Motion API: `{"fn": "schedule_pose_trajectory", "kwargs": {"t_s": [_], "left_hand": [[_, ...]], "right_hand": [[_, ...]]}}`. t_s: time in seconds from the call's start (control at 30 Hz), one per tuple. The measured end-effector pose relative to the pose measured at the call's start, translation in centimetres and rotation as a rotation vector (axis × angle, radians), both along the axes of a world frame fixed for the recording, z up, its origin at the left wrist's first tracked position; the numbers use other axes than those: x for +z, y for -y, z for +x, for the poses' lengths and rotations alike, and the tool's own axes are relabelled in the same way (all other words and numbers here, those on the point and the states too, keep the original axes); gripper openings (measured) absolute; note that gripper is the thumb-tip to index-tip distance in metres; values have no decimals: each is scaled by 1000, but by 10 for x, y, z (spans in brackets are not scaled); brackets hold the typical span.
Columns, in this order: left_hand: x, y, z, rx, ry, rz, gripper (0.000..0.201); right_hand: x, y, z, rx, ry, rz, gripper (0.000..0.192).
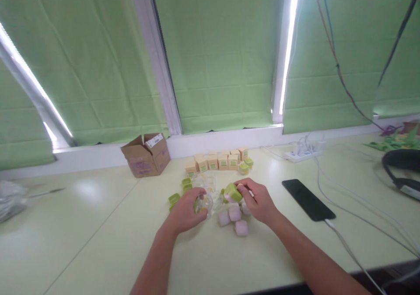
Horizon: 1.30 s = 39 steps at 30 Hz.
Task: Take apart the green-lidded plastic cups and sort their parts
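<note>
My left hand (187, 211) is closed around a small clear plastic case (204, 203) at the middle of the pale table (98, 225). My right hand (257, 201) grips a green lid (232, 191) just to its right. Pink square blocks (235, 219) lie below and between the hands. Loose green lids (175, 198) sit left of the left hand. More clear cases (205, 182) lie just behind the hands.
A row of small tan boxes with green labels (216, 160) stands behind the hands. An open cardboard box (146, 155) sits at the back left. A black phone (307, 199) on a cable lies to the right, a power strip (303, 153) behind it, and black headphones (402, 168) at far right.
</note>
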<state>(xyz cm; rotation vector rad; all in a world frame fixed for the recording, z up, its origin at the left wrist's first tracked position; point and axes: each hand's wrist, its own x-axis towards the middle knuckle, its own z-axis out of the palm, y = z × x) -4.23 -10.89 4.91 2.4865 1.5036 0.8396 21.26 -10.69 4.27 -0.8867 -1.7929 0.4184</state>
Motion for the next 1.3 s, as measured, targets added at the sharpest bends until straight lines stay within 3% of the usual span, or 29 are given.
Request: {"fn": "schedule_pose_trajectory", "kwargs": {"t_s": [0.27, 0.47, 1.3], "left_hand": [[9, 7, 2, -148, -56, -68, 38], [7, 7, 3, -186, -91, -71, 42], [-22, -18, -12, -24, -189, 58, 47]], "right_hand": [[1, -1, 0, -17, -14, -1, 21], [2, -1, 0, -21, -21, 2, 22], [-2, -1, -4, 50, 62, -71, 24]]}}
